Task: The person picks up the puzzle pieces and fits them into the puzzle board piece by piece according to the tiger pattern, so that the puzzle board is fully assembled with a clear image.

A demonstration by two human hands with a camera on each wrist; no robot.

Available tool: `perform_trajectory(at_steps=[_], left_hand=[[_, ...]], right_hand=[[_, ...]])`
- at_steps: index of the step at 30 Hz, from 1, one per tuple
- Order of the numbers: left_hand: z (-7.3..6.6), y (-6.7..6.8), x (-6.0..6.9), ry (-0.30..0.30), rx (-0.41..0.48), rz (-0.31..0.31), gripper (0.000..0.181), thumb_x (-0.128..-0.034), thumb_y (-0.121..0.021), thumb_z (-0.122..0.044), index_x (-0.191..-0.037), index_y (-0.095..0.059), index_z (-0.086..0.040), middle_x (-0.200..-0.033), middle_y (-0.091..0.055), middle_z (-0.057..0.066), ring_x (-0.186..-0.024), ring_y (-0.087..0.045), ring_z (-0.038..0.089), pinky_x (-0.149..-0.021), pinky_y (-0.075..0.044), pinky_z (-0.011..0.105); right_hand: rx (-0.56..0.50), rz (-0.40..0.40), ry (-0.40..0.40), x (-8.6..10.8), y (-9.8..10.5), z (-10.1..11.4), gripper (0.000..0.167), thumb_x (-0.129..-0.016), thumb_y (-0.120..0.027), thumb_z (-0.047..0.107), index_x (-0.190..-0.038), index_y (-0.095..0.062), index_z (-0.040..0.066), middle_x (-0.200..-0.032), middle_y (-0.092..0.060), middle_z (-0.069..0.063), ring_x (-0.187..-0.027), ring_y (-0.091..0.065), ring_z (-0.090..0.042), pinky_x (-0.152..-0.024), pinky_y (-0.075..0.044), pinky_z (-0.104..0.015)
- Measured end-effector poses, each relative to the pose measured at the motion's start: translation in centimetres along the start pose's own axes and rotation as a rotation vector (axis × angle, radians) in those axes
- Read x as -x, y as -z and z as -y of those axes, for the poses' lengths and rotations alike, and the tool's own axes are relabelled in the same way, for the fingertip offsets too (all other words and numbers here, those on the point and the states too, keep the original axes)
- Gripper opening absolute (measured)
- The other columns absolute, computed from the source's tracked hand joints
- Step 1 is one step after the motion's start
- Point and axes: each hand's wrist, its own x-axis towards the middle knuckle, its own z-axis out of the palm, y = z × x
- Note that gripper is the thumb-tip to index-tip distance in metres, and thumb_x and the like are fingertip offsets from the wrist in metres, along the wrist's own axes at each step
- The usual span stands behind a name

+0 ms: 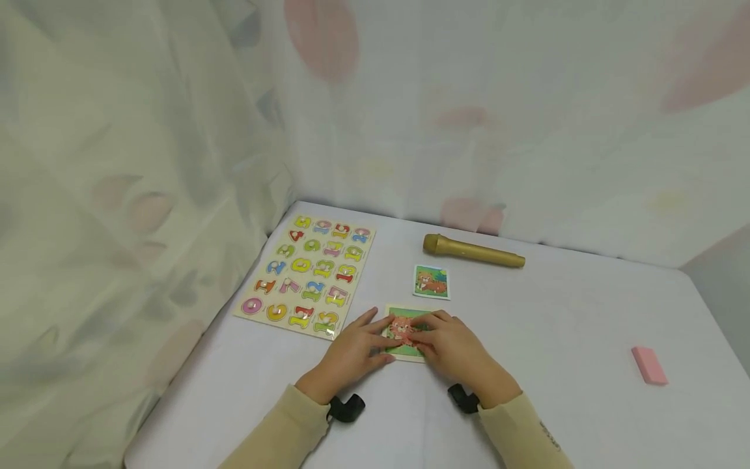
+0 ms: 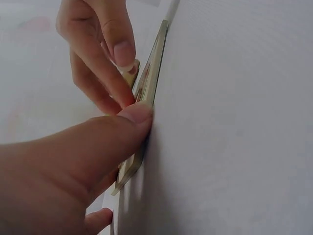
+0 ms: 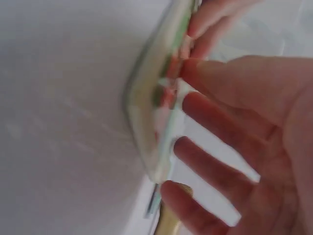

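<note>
A small square wooden puzzle board (image 1: pixel 403 357) with a tiger picture on a green ground lies between my hands. My left hand (image 1: pixel 347 355) rests at its left side, fingers extended over the picture, the thumb (image 2: pixel 137 113) against the board's edge. From the right, my right hand (image 1: pixel 459 348) touches the orange tiger (image 1: pixel 401 330) with its fingertips; in the left wrist view one fingertip presses there while the thumb stands apart. Both hands partly cover the picture. The right wrist view is blurred, showing the board's pale edge (image 3: pixel 142 100) beside the right fingers. Just beyond lies a tiger picture card (image 1: pixel 431 282).
A large number puzzle board (image 1: pixel 316 301) with knobbed pieces lies to the left. Toward the back is a gold microphone (image 1: pixel 474 251). A pink block (image 1: pixel 649 366) sits far right on the white-covered table (image 1: pixel 556 345). Patterned curtains hang behind and at the left.
</note>
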Motion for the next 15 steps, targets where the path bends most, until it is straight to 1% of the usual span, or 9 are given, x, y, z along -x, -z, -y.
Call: perform_trajectory(at_steps=[2,5,7,11,15], left_hand=[[-0.1,0.0,0.0,0.002,0.010,0.005,0.037,-0.0921,-0.081,-0.039,-0.128,-0.078,-0.028,-0.159,-0.050,0.004,-0.153,-0.032,0.039,-0.118,-0.037,0.057],[-0.1,0.2,0.0,0.004,0.028,0.011,0.038,-0.0920,-0.081,-0.038,-0.129,-0.078,-0.028,-0.159,-0.050,0.005,-0.153,-0.032,0.039,-0.118,-0.037,0.058],[-0.2,0.2,0.0,0.005,0.029,0.012,0.038,-0.0917,-0.082,-0.037,-0.128,-0.078,-0.028,-0.159,-0.050,0.005,-0.153,-0.032,0.040,-0.118,-0.037,0.059],[-0.1,0.2,0.0,-0.003,0.015,-0.003,0.037,-0.0908,-0.083,-0.035,-0.127,-0.079,-0.026,-0.158,-0.051,0.005,-0.152,-0.033,0.041,-0.117,-0.038,0.059],[-0.1,0.1,-0.1,-0.011,0.000,-0.012,0.037,-0.0902,-0.084,-0.033,-0.126,-0.080,-0.025,-0.157,-0.052,0.006,-0.151,-0.034,0.041,-0.117,-0.039,0.058]], right_hand=[[-0.011,0.032,-0.030,0.1,0.3,0.1,0.024,-0.099,-0.075,0.019,-0.122,-0.080,0.014,-0.129,-0.070,-0.003,-0.122,-0.062,-0.027,-0.101,-0.053,-0.059],[-0.012,0.069,-0.072,0.2,0.6,0.6,0.026,-0.099,-0.075,0.020,-0.124,-0.079,0.013,-0.131,-0.070,-0.003,-0.122,-0.063,-0.028,-0.102,-0.050,-0.064],[0.010,0.078,-0.100,0.1,0.5,0.9,0.027,-0.099,-0.075,0.022,-0.125,-0.079,0.014,-0.132,-0.070,-0.002,-0.122,-0.063,-0.028,-0.103,-0.050,-0.063],[0.065,0.070,-0.135,0.0,0.0,1.5,0.031,-0.097,-0.077,0.023,-0.127,-0.077,0.016,-0.134,-0.069,-0.001,-0.122,-0.062,-0.027,-0.102,-0.051,-0.060],[0.105,0.066,-0.150,0.0,-0.2,1.9,0.033,-0.097,-0.077,0.024,-0.129,-0.076,0.017,-0.136,-0.067,-0.001,-0.124,-0.060,-0.028,-0.102,-0.051,-0.056]])
